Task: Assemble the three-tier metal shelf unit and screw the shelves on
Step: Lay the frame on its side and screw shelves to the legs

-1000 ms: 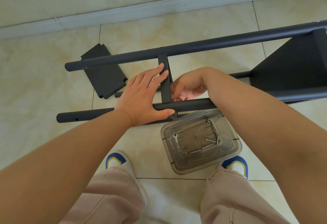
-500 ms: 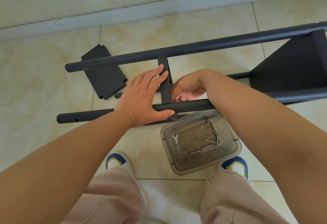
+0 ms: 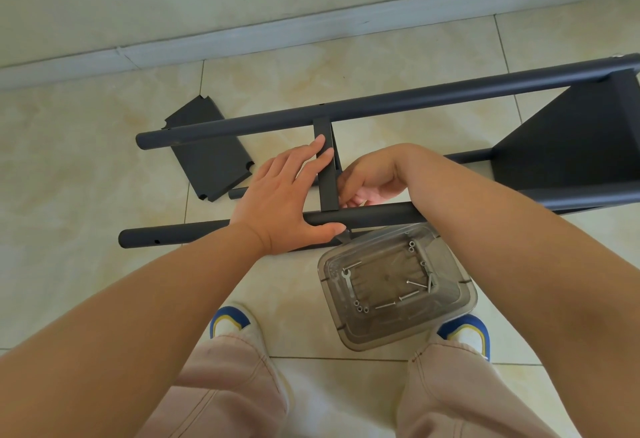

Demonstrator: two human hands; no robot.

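The dark metal shelf frame lies on its side on the tiled floor, with a far pole (image 3: 415, 101) and a near pole (image 3: 374, 216). A narrow middle shelf (image 3: 327, 188) stands edge-on between them, and an end shelf (image 3: 571, 146) is fixed at the right. My left hand (image 3: 280, 195) lies over the near pole, thumb along its front, straight fingers pressing on the middle shelf's left face. My right hand (image 3: 374, 174) reaches between the poles with its fingers curled at the shelf's right face by the near pole. What they hold is hidden.
A loose dark shelf panel (image 3: 207, 160) lies flat at the left under the far pole. A clear plastic tub (image 3: 450, 320) with several screws (image 3: 408, 295), nuts and a small wrench (image 3: 348, 273) sits by my feet. A wall skirting (image 3: 311, 29) runs behind.
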